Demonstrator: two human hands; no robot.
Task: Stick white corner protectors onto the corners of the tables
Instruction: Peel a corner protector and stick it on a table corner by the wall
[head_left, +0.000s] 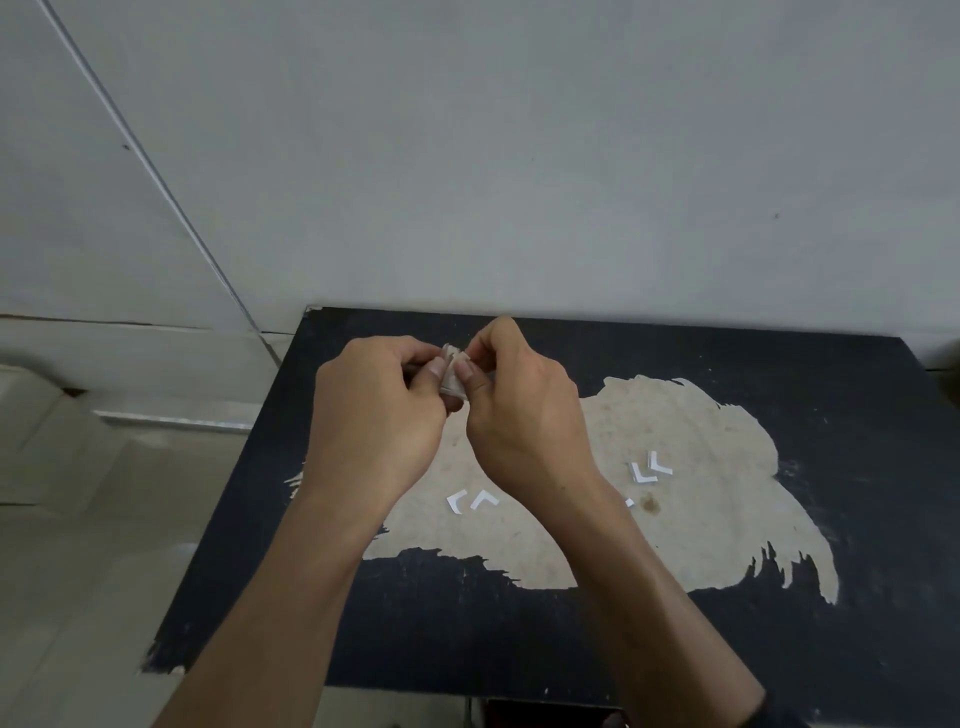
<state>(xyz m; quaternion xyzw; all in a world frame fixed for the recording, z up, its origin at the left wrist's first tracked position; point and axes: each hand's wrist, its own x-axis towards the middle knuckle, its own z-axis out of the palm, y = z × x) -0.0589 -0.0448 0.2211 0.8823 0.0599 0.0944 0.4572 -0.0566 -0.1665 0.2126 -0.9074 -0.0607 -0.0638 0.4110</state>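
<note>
Left hand and right hand pinch one protector above the table near its far edge, likely peeling backing; white L-shaped bits lie mid-table, and its visible corners look bare, so sticking seems yet to come.

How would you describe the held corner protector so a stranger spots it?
Find the black table with the worn pale patch. Near its far edge, the left hand and right hand pinch the corner protector. Unlike the white scraps lying flat, it is held.
</note>
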